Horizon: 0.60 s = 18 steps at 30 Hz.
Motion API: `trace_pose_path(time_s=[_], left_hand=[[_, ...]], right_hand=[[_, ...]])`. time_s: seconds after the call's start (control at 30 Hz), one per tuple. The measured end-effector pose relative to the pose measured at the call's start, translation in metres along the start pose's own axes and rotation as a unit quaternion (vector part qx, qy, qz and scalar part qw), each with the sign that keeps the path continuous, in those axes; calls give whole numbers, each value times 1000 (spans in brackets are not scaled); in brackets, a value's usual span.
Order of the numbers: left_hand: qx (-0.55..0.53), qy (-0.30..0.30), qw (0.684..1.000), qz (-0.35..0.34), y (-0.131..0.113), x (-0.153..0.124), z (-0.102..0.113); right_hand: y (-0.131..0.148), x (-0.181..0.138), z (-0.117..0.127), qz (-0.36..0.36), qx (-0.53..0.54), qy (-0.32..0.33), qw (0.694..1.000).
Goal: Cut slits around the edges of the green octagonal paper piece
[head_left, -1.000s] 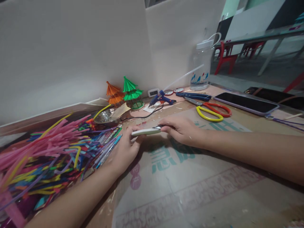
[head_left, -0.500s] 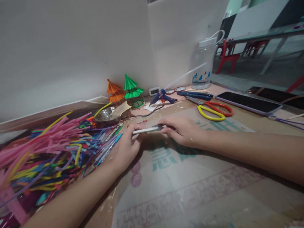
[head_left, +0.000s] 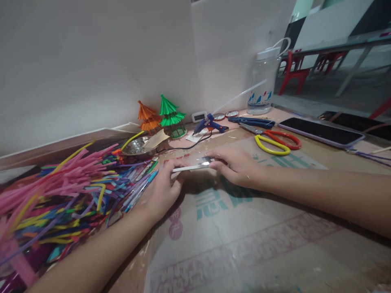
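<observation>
My left hand (head_left: 167, 183) is closed, with its fingertips on one end of a thin white strip (head_left: 192, 167). Across from it, my right hand (head_left: 234, 165) pinches a small dark tool with a shiny metal blade (head_left: 205, 161). The blade lies against the strip's right end, and most of the tool is hidden in my fingers. Both hands are just above a clear plastic sheet (head_left: 195, 252) with green and purple print. Past my right hand lie scissors (head_left: 273, 145) with a yellow and a red handle.
Pipe cleaners (head_left: 61, 179) in many colours heap at the left, beside several pens (head_left: 142, 191) and a metal bowl (head_left: 137, 147). Orange (head_left: 148, 118) and green (head_left: 171, 116) pagoda models stand by the wall, near a blue glue gun (head_left: 209, 125). A phone (head_left: 320, 132) and a water bottle (head_left: 262, 81) are at the right.
The blade has tilted slightly and now catches the light against the strip. Both hands keep nearly the same place and grip.
</observation>
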<state>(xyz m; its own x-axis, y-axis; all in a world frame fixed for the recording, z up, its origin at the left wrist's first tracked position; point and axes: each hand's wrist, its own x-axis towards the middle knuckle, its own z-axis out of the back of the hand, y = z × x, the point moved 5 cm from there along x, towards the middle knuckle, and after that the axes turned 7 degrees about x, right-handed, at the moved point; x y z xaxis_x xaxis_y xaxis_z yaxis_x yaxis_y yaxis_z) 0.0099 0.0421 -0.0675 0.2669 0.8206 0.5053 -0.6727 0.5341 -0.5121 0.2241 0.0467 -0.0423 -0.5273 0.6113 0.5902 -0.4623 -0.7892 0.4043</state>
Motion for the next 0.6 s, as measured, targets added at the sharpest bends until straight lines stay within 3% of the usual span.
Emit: trace_pose_path(time_s=[0.27,0.6], left_hand=[[-5,2,1000,4,4,0,-2],[0,4,1000,-6,1,1,-2]], right_hand=[[7,-1,-1,36,-10,4,999],[6,0,-2,9,15,29,999]])
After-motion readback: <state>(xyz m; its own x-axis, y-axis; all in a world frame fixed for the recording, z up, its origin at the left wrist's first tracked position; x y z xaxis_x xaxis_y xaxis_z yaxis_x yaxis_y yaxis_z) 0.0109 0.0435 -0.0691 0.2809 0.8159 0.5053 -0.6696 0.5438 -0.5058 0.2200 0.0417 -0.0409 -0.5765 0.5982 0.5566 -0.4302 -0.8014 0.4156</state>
